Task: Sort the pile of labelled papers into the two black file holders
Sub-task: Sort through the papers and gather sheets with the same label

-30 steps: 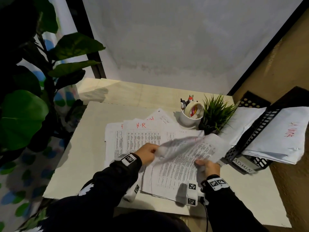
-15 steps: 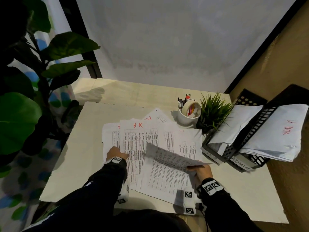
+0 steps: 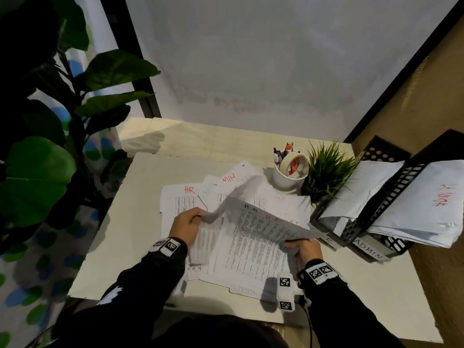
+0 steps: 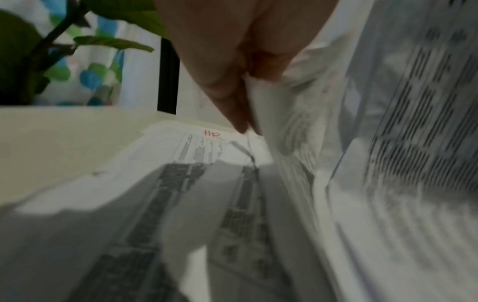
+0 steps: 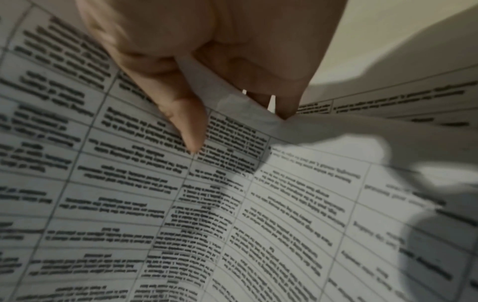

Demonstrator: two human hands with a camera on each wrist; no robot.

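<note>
- Compared with half a second ago, the left hand [image 3: 185, 226] has come off the left edge of the pile and now pinches a sheet's corner up in the air. That sheet [image 3: 227, 202] is blurred and curling, so it looks mid-lift.
- The left wrist view shows the left fingers [image 4: 230, 81] closed on the paper edge, thumb against forefinger, with an "HR" page [image 4: 196, 147] lying flat on the tabletop below.
- The right hand [image 3: 305, 248] pinches the near right edge of a printed sheet [image 3: 266, 222], same spot as half a second back. In the right wrist view its fingers [image 5: 186, 114] are clamped on a folded-over edge.
- That sheet is raised off the pile and slopes toward the holders. I think there's a small "HR" at its top, but it's too tiny to be sure.
- The rest of the pile [image 3: 283, 209] is spread on the tabletop [image 3: 140, 222], with red "HR" and what looks like "ADMIN" scrawls showing.
- Both black file holders sit at the right and already have paper in them: the ADMIN holder [image 3: 391, 197] and the one beside it [image 3: 324, 222], whose tag is mostly hidden.
- My read: two sheets are being peeled apart, so sorting is mid-way, with plenty left.
</note>
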